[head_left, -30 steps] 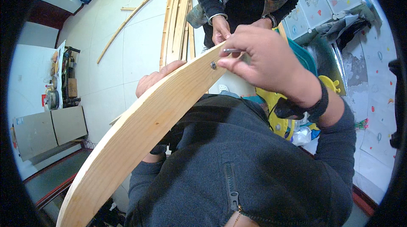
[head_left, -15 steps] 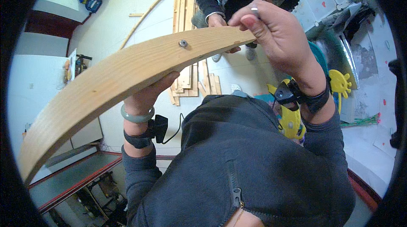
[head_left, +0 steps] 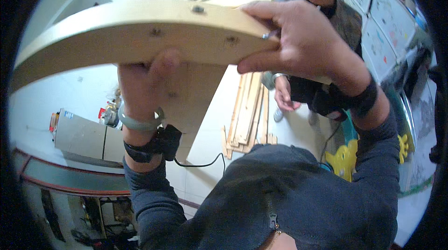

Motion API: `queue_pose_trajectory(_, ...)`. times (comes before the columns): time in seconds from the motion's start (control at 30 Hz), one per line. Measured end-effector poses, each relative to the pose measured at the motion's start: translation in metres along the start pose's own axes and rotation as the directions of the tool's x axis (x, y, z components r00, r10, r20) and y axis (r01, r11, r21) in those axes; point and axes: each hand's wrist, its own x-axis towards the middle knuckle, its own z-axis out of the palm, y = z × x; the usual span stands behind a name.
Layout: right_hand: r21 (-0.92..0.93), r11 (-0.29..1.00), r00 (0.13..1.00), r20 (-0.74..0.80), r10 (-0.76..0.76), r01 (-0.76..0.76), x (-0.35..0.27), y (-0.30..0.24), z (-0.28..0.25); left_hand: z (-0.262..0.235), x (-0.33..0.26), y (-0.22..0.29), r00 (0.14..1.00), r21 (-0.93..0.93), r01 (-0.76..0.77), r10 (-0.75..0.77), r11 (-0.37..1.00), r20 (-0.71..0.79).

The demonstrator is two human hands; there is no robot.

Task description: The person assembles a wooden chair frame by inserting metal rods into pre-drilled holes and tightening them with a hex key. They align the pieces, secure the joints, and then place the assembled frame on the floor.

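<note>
A long curved wooden piece [head_left: 107, 35] is held up in front of me, spanning from the far left to the middle. My left hand [head_left: 147, 79] grips it from below, thumb against its lower face. My right hand [head_left: 303, 40] is closed round its right end, thumb under and fingers over. A metal bolt head [head_left: 198, 9] sits on the upper face; two dark recesses show in the lower face. By my right fingers a small shiny metal bit [head_left: 268, 36] shows, too small to name. Behind my left hand is a brown flat surface [head_left: 198, 91], its kind unclear.
Beyond my right arm stands a co-worker, whose hand [head_left: 285, 93] hangs open near long wooden planks [head_left: 247, 110] on the floor. A grey cabinet [head_left: 79, 135] is at left. Yellow plastic shapes [head_left: 343, 159] lie beside my right arm. A black cable [head_left: 200, 165] runs from my left wrist.
Both hands have raised and tilted the curved wooden piece, so its lower face now shows. My right thumb has moved beneath its end. The co-worker's hand has come away from the wood.
</note>
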Motion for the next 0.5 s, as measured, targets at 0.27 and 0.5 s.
queue_pose_trajectory(0.27, -0.007, 0.978, 0.973, 0.103, -0.207, 0.209, 0.128, -0.068, -0.073, -0.066, 0.087, 0.085, 0.970, 0.152, -0.208, 0.224, 0.966, -0.096)
queue_pose_trajectory(0.5, -0.307, 0.914, 0.958, 0.192, -0.215, 0.267, 0.183, -0.156, -0.123, -0.140, 0.095, 0.143, 0.954, 0.034, -0.281, 0.283, 0.959, -0.095)
